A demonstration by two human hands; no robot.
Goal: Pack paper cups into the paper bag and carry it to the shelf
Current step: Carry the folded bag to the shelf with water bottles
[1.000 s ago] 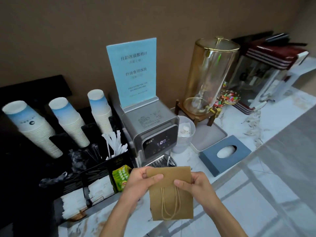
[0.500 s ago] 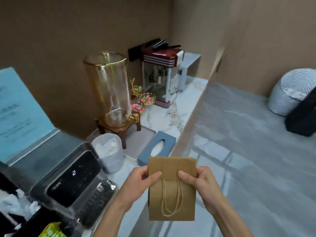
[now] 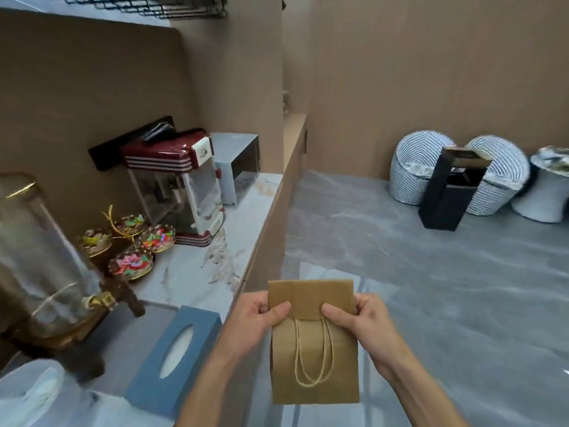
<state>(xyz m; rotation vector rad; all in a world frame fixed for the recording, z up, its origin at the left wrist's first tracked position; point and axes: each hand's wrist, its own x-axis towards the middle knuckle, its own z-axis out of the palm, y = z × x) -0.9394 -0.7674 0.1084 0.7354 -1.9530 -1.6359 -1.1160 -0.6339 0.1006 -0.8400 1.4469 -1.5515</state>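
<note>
Marble counter (image 3: 197,266) ran along the brown wall on your left, grey floor (image 3: 431,288) on the right. Your left hand (image 3: 255,322) and right hand (image 3: 366,322) pinched the flat, folded paper bag (image 3: 314,343) between them, held past the counter edge, twine handles facing you.

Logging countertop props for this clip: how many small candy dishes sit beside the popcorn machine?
4: back-left dish, back-middle dish, right dish nearest the popcorn machine, front dish. The glass dispenser may hide more.
</note>
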